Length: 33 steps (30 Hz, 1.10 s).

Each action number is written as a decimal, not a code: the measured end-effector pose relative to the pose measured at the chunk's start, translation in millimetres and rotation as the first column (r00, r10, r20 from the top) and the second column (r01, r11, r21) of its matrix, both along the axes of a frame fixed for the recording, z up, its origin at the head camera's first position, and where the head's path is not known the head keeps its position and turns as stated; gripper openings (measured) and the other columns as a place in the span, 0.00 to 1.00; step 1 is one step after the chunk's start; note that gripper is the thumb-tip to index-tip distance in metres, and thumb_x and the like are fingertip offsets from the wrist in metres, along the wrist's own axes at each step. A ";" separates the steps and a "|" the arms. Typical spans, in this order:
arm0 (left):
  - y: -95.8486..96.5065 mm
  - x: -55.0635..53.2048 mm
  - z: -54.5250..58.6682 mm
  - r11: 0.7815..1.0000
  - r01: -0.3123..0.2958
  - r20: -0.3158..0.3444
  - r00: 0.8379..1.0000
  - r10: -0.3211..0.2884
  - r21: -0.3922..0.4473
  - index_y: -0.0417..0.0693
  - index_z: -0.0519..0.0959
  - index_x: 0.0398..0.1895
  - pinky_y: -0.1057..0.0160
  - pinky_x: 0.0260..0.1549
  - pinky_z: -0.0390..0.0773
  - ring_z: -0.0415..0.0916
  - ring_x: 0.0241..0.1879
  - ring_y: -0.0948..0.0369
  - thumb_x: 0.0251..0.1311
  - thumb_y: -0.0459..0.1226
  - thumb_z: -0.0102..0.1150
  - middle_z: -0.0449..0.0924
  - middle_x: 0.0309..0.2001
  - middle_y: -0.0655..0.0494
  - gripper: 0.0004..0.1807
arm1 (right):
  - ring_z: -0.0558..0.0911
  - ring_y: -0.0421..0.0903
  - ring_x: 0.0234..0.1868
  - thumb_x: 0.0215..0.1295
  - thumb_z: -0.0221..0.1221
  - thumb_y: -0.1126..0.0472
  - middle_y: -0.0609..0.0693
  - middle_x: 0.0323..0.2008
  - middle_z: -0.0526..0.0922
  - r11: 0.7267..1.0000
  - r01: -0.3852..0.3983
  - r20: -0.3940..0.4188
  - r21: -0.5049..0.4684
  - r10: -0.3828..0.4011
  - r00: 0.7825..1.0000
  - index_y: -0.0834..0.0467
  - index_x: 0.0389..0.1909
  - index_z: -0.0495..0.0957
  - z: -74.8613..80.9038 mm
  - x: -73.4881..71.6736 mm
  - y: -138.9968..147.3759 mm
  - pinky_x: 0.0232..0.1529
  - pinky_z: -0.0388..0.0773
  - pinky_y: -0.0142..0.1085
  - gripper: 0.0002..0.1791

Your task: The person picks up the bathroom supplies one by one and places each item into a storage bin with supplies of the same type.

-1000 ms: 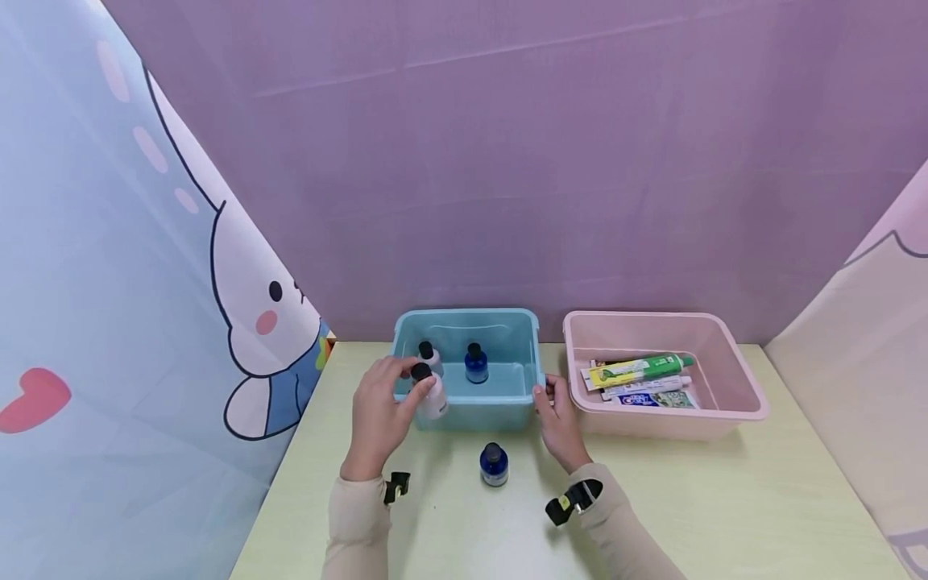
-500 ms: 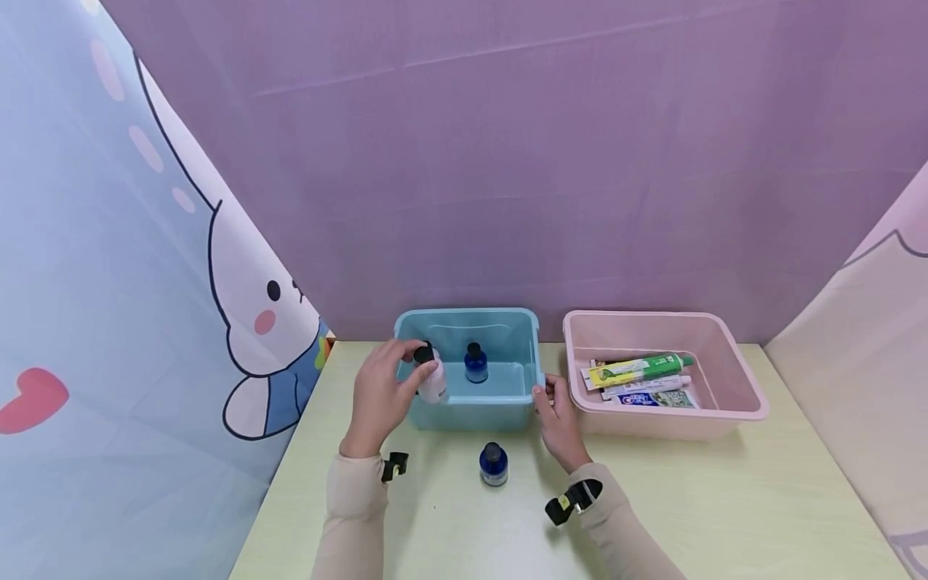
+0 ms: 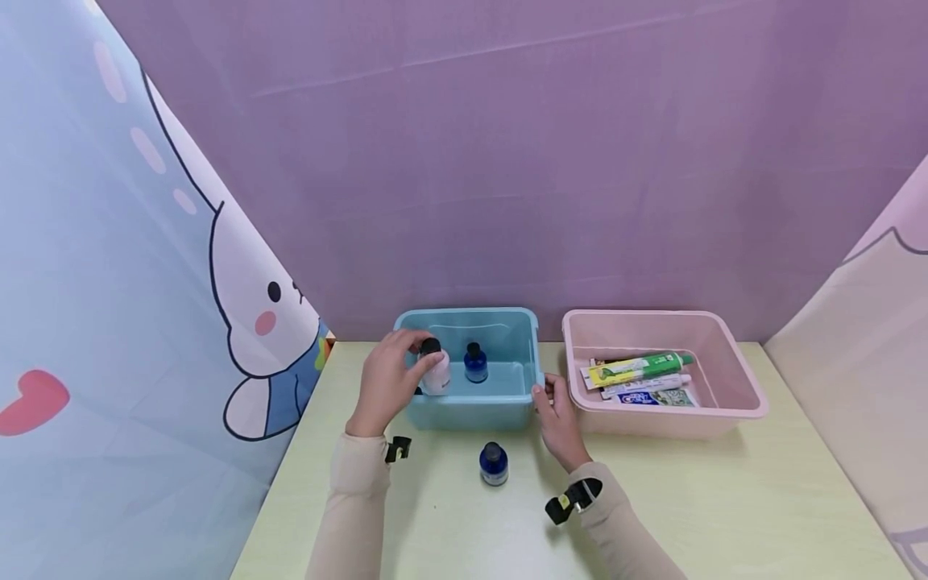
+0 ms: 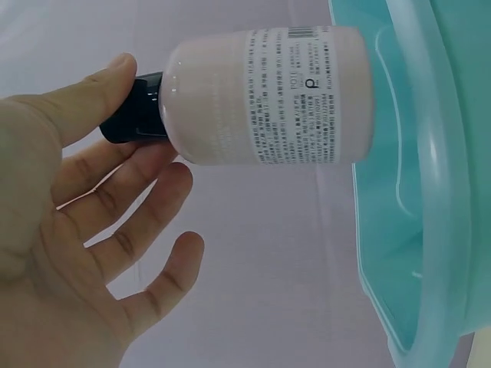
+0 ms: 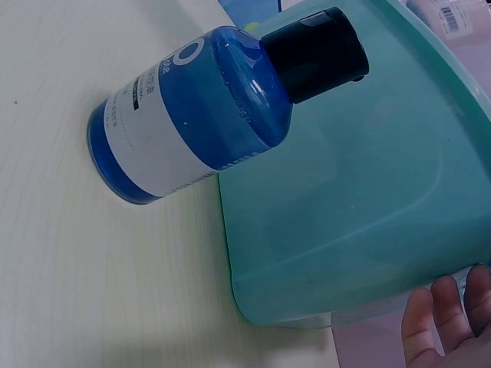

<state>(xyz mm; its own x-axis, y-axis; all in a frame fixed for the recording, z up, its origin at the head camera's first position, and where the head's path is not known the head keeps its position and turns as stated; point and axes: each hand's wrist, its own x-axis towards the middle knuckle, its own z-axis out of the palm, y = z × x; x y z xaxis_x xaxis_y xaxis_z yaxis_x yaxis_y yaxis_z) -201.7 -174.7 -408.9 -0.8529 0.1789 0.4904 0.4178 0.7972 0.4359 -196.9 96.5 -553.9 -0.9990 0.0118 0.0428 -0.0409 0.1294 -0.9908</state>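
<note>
My left hand (image 3: pixel 391 383) pinches the black cap of a pale pink bottle (image 3: pixel 437 377) between thumb and fingers. In the left wrist view the bottle (image 4: pixel 215 103) has a printed label, and the other fingers spread free below the cap. It hangs over the left part of a turquoise plastic bin (image 3: pixel 471 413). Inside that bin stands a small blue bottle (image 3: pixel 476 367) with a black cap. My right hand (image 3: pixel 561 423) grips the bin's right side near the front corner. Another blue bottle (image 5: pixel 184 115), white-labelled, stands upright on the table in front of the bin.
To the right stands a pink bin (image 3: pixel 667 423) holding several toothpaste tubes (image 3: pixel 641 372). Both bins sit at the back of the pale wooden table (image 3: pixel 725 507), against a purple cloth backdrop (image 3: pixel 507 161). A printed blue cloth (image 3: pixel 130 322) borders the left side.
My left hand has moved the pink bottle away from me, from over the bin's front rim to above its inside. A second pale bottle in the bin is now hidden. The right hand stays put.
</note>
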 end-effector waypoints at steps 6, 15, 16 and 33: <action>1.6 -9.2 1.5 0.999 -0.008 0.068 0.998 0.011 -0.032 0.48 0.84 0.52 0.54 0.41 0.81 0.80 0.41 0.57 0.63 0.47 0.69 0.85 0.43 0.53 0.19 | 0.70 0.49 0.53 0.83 0.43 0.49 0.56 0.57 0.70 1.000 0.006 -0.021 -0.003 -0.006 1.000 0.59 0.70 0.60 -1.3 -0.2 -0.2 0.58 0.76 0.47 0.24; 4.1 -23.6 0.3 0.994 -0.005 0.112 0.994 0.017 -0.110 0.48 0.84 0.53 0.52 0.41 0.83 0.83 0.41 0.53 0.63 0.48 0.69 0.86 0.46 0.51 0.19 | 0.70 0.49 0.54 0.83 0.43 0.50 0.56 0.57 0.70 1.000 0.003 -0.017 -0.002 -0.003 1.000 0.59 0.70 0.60 1.5 0.5 -0.7 0.59 0.76 0.50 0.24; 4.2 -25.1 0.3 0.993 -0.006 0.113 0.993 0.020 -0.122 0.48 0.84 0.53 0.51 0.41 0.83 0.83 0.41 0.53 0.63 0.48 0.69 0.86 0.46 0.51 0.19 | 0.70 0.49 0.54 0.83 0.43 0.50 0.56 0.58 0.70 1.000 0.002 -0.016 -0.003 -0.002 1.000 0.59 0.70 0.60 2.0 0.6 -0.7 0.59 0.76 0.51 0.24; 5.6 -50.3 2.7 0.979 0.010 0.225 0.974 0.037 -0.203 0.52 0.85 0.50 0.51 0.39 0.84 0.83 0.39 0.57 0.63 0.48 0.69 0.87 0.47 0.55 0.16 | 0.69 0.50 0.57 0.83 0.42 0.48 0.55 0.60 0.69 1.000 -0.016 0.016 -0.002 0.016 1.000 0.57 0.72 0.58 2.8 0.8 0.4 0.61 0.74 0.46 0.25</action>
<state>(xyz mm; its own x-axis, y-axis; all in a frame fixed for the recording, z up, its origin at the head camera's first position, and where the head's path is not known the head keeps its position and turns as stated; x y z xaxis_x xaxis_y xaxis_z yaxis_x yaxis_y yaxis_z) -252.0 -169.1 -406.2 -0.9403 0.2421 0.2394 0.3158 0.8829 0.3474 -196.0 96.9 -551.1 -0.9996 -0.0040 0.0265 -0.0268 0.1265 -0.9916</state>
